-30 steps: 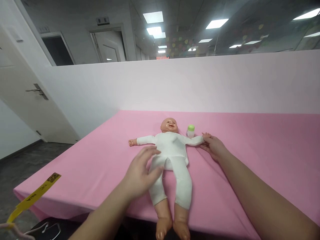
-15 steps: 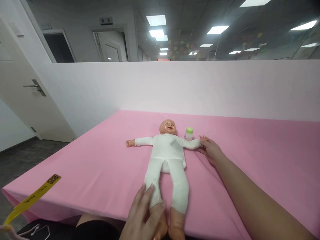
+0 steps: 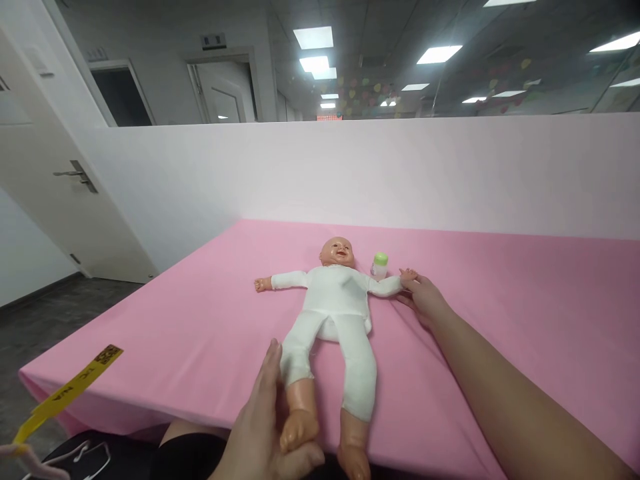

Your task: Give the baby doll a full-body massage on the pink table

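A baby doll [image 3: 336, 293] in a white cloth suit lies on its back on the pink cloth [image 3: 200, 333], arms spread and head away from me. Beside the doll's leg on the left is my left hand [image 3: 257, 427], its fingers stretched along the shin and the thumb out below the bare foot. My right hand [image 3: 425, 300] has its thumb and fingers closed around the doll's wrist on the right. Behind that arm stands a small bottle [image 3: 380, 267] with a green cap, its base partly hidden by the arm.
A white low wall [image 3: 400, 173] with glass above it borders the far side of the table. On the left is a door with a metal handle [image 3: 77, 175]. A yellow tag [image 3: 75, 387] hangs at the lower left, in front of the table's edge.
My left hand has slid from on top of the doll's leg to its outer side, near the foot. That leg has shifted left, apart from the other. My right hand stays on the wrist.
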Demonstrator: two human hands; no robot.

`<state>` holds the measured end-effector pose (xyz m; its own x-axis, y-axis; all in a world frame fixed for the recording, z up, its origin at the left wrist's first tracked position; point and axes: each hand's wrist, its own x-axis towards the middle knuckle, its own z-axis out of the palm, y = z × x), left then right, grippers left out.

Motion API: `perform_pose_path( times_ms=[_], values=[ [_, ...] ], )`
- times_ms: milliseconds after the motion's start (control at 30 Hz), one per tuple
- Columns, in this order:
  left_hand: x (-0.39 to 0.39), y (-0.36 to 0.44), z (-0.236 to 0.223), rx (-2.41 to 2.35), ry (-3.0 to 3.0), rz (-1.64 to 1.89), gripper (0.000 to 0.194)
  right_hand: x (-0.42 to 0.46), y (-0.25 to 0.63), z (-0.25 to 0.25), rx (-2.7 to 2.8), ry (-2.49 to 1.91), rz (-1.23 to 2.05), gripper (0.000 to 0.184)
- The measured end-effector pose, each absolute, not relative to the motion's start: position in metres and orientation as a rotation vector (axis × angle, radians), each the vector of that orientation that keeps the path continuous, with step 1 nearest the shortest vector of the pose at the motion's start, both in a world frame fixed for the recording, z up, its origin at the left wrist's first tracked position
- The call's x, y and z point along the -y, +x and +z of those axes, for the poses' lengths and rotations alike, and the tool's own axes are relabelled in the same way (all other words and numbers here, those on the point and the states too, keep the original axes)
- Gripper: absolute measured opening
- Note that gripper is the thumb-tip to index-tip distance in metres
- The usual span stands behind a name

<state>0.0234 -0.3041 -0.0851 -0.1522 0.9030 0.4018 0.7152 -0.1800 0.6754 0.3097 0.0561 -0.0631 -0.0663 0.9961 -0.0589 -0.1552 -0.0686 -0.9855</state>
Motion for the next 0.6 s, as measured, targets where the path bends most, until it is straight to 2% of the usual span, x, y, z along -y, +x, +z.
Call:
perform_pose_path(
  times_ms=[133,233,367,600],
  values=[
    [0.304,0.025,-0.070,-1.821,1.817,1.375,0.112,-0.055,0.308,-0.063,1.123,-1.097,1.333,0.058],
    [0.300,0.025,-0.058,-1.863,1.751,1.433,0.098,-0.051,0.303,-0.061,1.118,-1.104,1.277,0.068],
    [0.284,0.018,-0.047,-1.776,1.693,1.490,0.080,-0.034,0.290,-0.052,1.274,-1.077,1.005,0.076],
    [0.232,0.003,-0.017,-1.586,1.661,1.409,0.074,0.011,0.252,-0.035,1.938,-0.904,0.484,0.056]
  ],
)
